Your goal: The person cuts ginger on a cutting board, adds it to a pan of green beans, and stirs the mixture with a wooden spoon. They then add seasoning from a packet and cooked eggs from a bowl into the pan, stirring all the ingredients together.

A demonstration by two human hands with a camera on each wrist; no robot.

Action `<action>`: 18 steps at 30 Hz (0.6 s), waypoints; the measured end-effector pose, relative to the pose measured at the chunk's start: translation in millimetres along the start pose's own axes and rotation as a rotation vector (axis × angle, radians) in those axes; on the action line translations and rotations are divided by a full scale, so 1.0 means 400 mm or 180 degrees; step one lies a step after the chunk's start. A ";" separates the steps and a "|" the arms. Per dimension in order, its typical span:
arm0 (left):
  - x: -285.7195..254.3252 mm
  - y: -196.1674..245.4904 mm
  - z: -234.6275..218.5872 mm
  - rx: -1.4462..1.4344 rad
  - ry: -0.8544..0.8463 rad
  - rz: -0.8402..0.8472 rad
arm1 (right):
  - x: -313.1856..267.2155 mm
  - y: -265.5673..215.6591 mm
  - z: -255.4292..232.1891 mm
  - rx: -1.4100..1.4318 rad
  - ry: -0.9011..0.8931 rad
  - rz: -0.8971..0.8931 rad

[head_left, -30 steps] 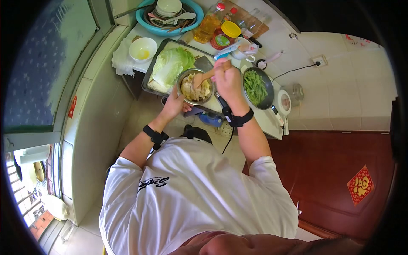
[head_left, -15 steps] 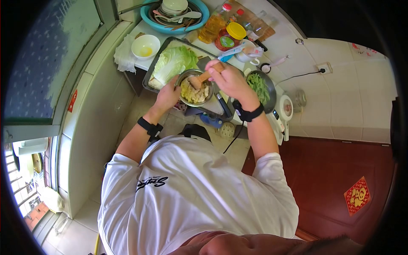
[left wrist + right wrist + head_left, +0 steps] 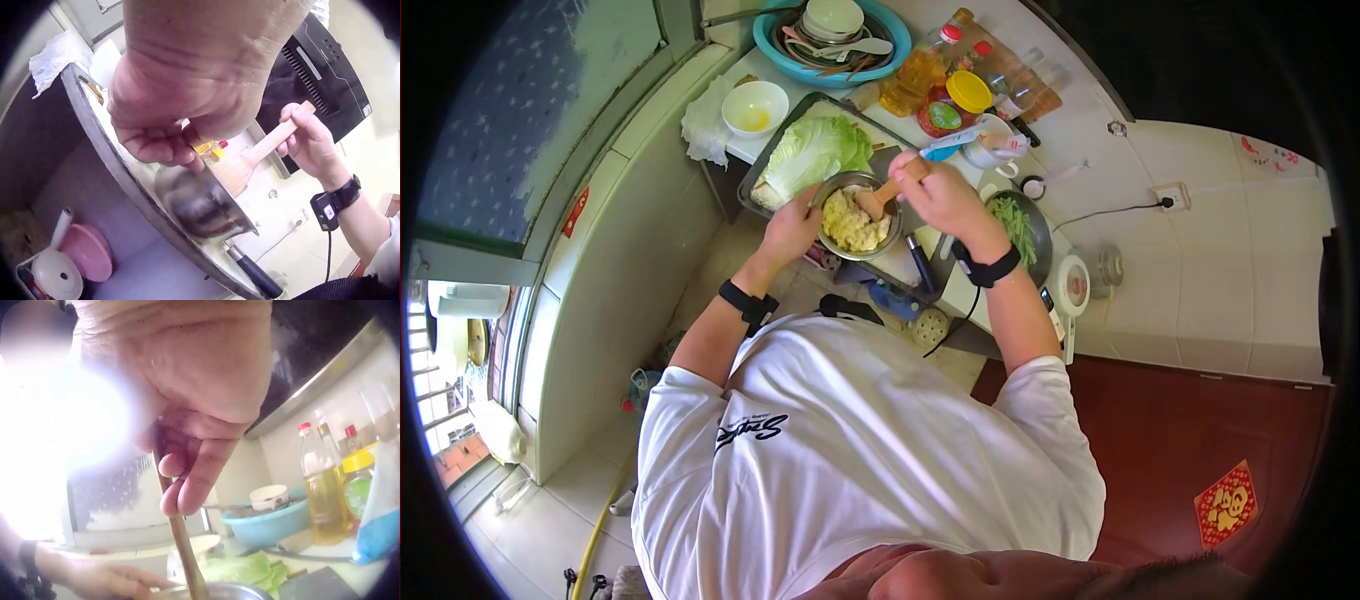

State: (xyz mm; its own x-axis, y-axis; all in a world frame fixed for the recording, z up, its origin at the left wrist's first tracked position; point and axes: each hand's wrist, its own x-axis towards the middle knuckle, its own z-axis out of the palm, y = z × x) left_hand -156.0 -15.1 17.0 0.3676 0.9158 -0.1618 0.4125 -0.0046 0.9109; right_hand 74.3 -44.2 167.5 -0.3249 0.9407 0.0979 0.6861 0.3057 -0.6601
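Note:
A metal bowl [image 3: 837, 248] with a pale yellow mixture [image 3: 853, 222] inside stands at the tray's front edge. My left hand [image 3: 792, 228] pinches the bowl's rim on its left side; the left wrist view shows the fingertips at the steel rim [image 3: 209, 209]. In my right hand [image 3: 945, 200] is the handle of a wooden spatula [image 3: 884, 197], its blade down in the mixture. The right wrist view has the fingers curled round the handle [image 3: 181, 544]. Cabbage leaves [image 3: 815, 150] lie behind the bowl on the dark tray [image 3: 752, 188].
A white bowl [image 3: 755, 108] stands at the back left, near a blue basin [image 3: 800, 72] of dishes. Bottles and a yellow-lidded jar [image 3: 968, 92] line the wall. A black-handled knife [image 3: 920, 262] lies right of the bowl, and a pan of green vegetables [image 3: 1012, 228] stands further right.
The head view has shifted, so the counter sits lower and further right. The spatula has moved within the mixture, and my left hand has gone from beneath the bowl's side up to its rim.

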 end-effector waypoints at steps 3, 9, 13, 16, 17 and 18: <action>-0.012 -0.003 0.003 0.0099 0.0080 0.0058 | -0.005 0.022 0.030 -0.0005 0.0022 -0.0118; -0.020 0.023 0.000 0.0177 0.0165 -0.0090 | -0.014 -0.060 -0.078 0.0456 0.0109 0.0107; -0.020 0.020 0.003 0.0229 0.0228 -0.0005 | -0.019 -0.019 -0.046 0.0104 -0.0147 -0.0035; -0.019 0.007 0.013 0.0259 0.0293 0.0060 | -0.027 0.010 0.010 -0.0016 -0.0242 -0.0233; -0.018 0.003 0.013 0.0268 0.0345 0.0129 | -0.024 0.014 0.010 -0.0025 -0.0193 -0.0255; -0.017 0.003 0.007 0.0283 0.0363 0.0123 | -0.020 0.007 0.009 -0.0025 -0.0124 -0.0276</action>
State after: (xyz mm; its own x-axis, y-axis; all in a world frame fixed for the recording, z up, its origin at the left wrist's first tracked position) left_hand -155.6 -22.7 18.0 0.2897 0.9539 -0.0785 0.4740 -0.0717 0.8776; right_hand 76.4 -51.4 162.3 -0.4082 0.9042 0.1252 0.6595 0.3870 -0.6445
